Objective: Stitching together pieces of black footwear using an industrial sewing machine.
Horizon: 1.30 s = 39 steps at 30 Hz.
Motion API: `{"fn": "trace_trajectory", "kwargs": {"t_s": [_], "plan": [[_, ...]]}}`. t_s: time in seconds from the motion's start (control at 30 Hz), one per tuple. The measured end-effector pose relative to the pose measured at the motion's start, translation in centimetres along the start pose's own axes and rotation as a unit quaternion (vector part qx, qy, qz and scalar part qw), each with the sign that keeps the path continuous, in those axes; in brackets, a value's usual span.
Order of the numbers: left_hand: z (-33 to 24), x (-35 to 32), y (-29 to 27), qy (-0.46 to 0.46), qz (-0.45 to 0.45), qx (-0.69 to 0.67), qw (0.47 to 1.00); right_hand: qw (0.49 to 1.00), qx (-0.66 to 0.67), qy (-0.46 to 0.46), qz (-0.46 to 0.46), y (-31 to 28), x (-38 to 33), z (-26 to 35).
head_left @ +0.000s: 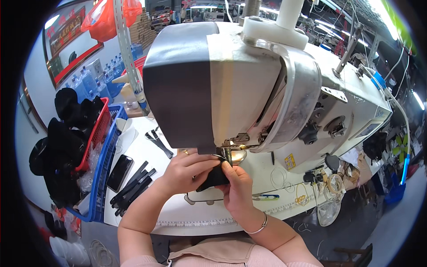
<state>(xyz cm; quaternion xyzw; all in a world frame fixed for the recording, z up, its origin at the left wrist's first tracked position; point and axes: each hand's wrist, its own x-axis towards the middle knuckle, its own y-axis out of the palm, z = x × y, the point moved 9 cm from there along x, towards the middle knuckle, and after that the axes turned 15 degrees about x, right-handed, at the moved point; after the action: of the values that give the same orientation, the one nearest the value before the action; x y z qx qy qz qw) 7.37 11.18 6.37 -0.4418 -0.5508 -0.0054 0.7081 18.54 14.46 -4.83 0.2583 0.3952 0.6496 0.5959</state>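
A large industrial sewing machine [249, 75] fills the middle of the view. Under its needle area, a small piece of black material [215, 177] is held between my two hands. My left hand [189, 171] comes from the left, its fingers bent over the piece's upper edge close to the presser foot [227, 154]. From the right, my right hand [238, 184] pinches the piece between thumb and fingers. Part of the black piece is hidden by my fingers, so its full shape cannot be made out.
Left on the table lie black strips [133, 189], a phone [120, 172] and black-handled scissors [159, 143]. A blue basket [101, 178] and a red basket [94, 138] hold black items. Thread snips [267, 196] lie right of my hands, near a tape measure [195, 224] along the table edge.
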Motion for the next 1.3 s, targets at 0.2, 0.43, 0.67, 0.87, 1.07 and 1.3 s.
{"fn": "trace_trajectory", "kwargs": {"t_s": [0.2,0.43,0.67,0.87,1.07,1.3], "plan": [[-1.4,0.4,0.9,0.059,0.06,0.059,0.995,0.997,-0.02,0.043,0.06,-0.5,-0.7,0.3],[-1.4,-0.1,1.0,0.049,0.062,0.086,0.993,0.994,-0.018,0.05,0.092,-0.3,-0.6,0.3],[-2.0,0.2,0.8,0.079,0.066,0.112,0.988,0.994,-0.017,0.057,0.096,-0.2,-0.5,0.3],[-2.7,0.3,0.4,0.08,0.047,0.111,0.989,0.994,-0.02,0.056,0.092,-0.2,-0.6,0.4],[-2.7,0.4,0.3,0.072,0.059,0.116,0.989,0.994,-0.017,0.055,0.098,-0.1,-0.8,0.4],[-2.8,0.4,0.4,0.094,0.062,0.124,0.986,0.994,-0.018,0.055,0.09,-0.3,-0.8,0.5]]}}
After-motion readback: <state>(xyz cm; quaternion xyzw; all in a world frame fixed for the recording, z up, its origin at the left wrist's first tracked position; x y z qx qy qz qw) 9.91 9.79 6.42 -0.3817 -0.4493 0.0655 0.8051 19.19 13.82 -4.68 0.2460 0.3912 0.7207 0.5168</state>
